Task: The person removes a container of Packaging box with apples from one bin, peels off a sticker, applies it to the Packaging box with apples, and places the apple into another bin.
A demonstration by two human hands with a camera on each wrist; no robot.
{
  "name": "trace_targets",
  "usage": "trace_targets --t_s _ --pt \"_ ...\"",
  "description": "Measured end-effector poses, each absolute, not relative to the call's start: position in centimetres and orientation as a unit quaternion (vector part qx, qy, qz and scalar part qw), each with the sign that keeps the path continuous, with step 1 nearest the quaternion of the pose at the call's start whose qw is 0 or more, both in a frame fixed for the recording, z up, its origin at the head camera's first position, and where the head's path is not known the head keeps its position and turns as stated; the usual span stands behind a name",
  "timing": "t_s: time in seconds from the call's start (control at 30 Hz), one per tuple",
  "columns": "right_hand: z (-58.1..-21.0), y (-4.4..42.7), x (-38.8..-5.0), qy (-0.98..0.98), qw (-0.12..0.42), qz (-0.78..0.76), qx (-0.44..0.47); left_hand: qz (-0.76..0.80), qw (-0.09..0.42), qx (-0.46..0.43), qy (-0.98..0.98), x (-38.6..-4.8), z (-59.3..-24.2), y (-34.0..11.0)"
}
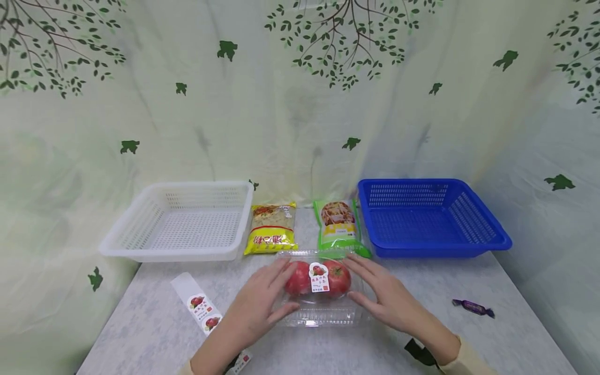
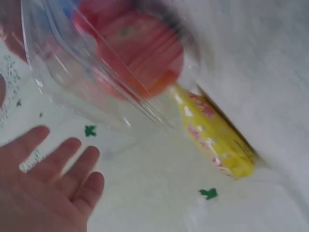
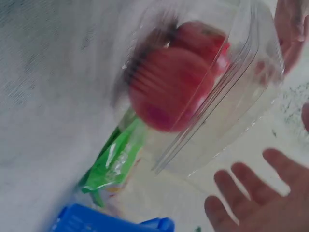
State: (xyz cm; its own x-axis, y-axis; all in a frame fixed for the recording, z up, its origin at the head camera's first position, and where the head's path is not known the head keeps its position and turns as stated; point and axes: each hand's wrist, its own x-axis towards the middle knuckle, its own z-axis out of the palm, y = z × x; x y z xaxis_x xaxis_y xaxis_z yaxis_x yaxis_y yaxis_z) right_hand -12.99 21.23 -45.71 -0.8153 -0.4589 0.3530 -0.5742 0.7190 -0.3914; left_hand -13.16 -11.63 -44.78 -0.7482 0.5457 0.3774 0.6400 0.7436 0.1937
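A clear plastic box [image 1: 323, 315] with its lid down stands at the front middle of the table. Inside are two round red fruits [image 1: 338, 278], apples or tomatoes; I cannot tell which. A white label [image 1: 320, 281] with a red fruit picture is on top, between the fruits. My left hand [image 1: 260, 299] is at the box's left side, fingers spread and fairly straight. On the opposite side is my right hand [image 1: 386, 294], its fingers likewise extended. Both wrist views show the left palm [image 2: 38, 193] and right palm [image 3: 265, 208] facing the box, holding nothing; contact is unclear.
Behind the box lie a yellow bag [image 1: 272, 229] and a green bag [image 1: 339, 226]. A white basket [image 1: 175, 255] stands back left, a blue basket [image 1: 436, 247] back right. A sticker strip [image 1: 197, 302] lies at left, a purple wrapped candy [image 1: 473, 307] at right.
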Motion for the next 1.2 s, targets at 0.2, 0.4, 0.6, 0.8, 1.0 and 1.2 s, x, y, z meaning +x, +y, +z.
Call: trace_targets --t_s 0.2,0.4,0.6,0.8,1.0,1.2 --pt "-46.1 22.3 -14.0 -0.924 0.101 0.332 0.161 -0.299 0.125 -0.179 -0.929 -14.6 -44.6 -13.8" --pt "-47.1 23.0 -14.7 -0.905 -0.061 0.400 0.132 -0.413 -0.058 -0.099 -0.903 -15.3 -45.7 -14.7" --pt "-47.7 23.4 -15.1 -0.874 -0.124 0.446 0.147 -0.463 -0.148 -0.109 -0.867 -15.8 -46.3 -15.1" --pt "-47.7 23.5 -15.5 -0.832 -0.165 0.511 0.136 -0.527 -0.201 -0.114 -0.818 -16.5 -46.7 -15.4" --pt "-48.0 23.3 -15.5 -0.799 -0.191 0.557 0.126 -0.551 -0.228 -0.122 -0.793 -17.0 -47.1 -15.6" --pt "-48.3 23.0 -15.8 -0.787 -0.190 0.577 0.110 -0.567 -0.230 -0.137 -0.779 -17.4 -47.2 -15.6"
